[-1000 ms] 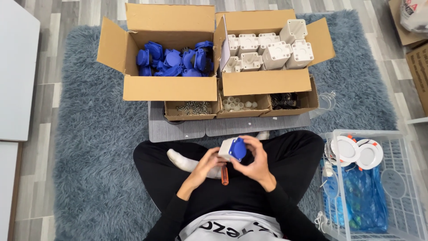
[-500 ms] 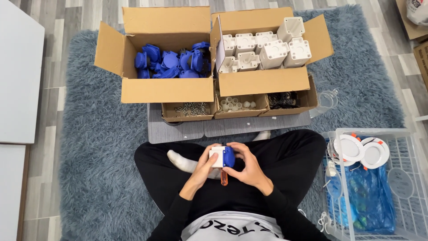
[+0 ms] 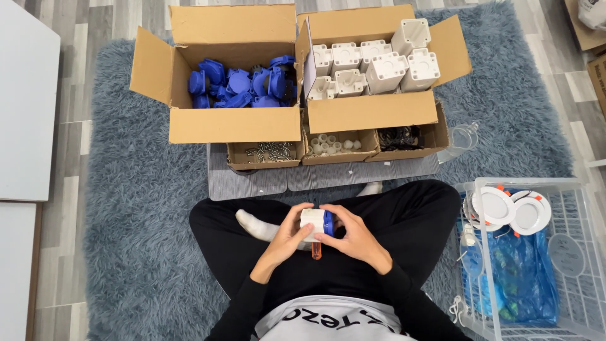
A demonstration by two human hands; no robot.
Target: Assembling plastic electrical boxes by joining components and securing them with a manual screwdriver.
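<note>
A person sits cross-legged on a shaggy grey-blue rug [image 3: 145, 252], and both hands meet over the lap around one small assembly. The left hand [image 3: 287, 237] wraps its fingers around a white plastic housing [image 3: 311, 221], while the right hand [image 3: 353, 237] closes from the other side on a blue cap [image 3: 328, 223] that sits flush against the housing's right face; both grasps are firm, with fingers curled rather than loose. Just below the housing an orange-handled tool [image 3: 316, 251] pokes out between the hands, probably a small screwdriver, though most of it is hidden and which hand holds it cannot be told. Beyond the housing, past the person's knees, a grey board [image 3: 265, 180] carries three small open cardboard trays: one with metal screws [image 3: 270, 151], one with small white pieces [image 3: 330, 144], one with dark parts [image 3: 399, 136]. Farther from the housing stand two big open cartons, the left carton [image 3: 233, 123] filled with blue caps like the one in hand, the right carton [image 3: 372, 113] packed with white housings standing upright. To the right of the housing, beside the person's leg, a clear plastic crate [image 3: 530, 186] holds two round white light fittings [image 3: 511, 211] and a blue bag [image 3: 524, 281].
</note>
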